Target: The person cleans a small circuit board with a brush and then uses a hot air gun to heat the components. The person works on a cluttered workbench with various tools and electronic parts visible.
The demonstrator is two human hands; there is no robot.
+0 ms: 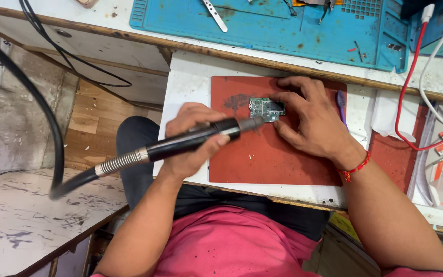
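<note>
On the red mat point(262, 159), both hands work a green circuit board point(265, 109).

The person wears a pink shirt point(232, 241), dark trousers point(134, 149) and a red thread wristband point(356, 167).

One cam only, head-worn, looking steeply down from above the person's chest; no 2nd view, so no overlap. Faces fwd and down: pink shirt at bottom edge, far side of the desk point(190, 77) at top. Close range, arms' reach. Red mat point(262, 159) sits approx centre frame, blue mat point(303, 31) cut off by top edge. Left hand point(193, 136) and right hand point(311, 123) both fully in frame, forearms entering from bottom. Floor visible at left, past desk edge.
</note>
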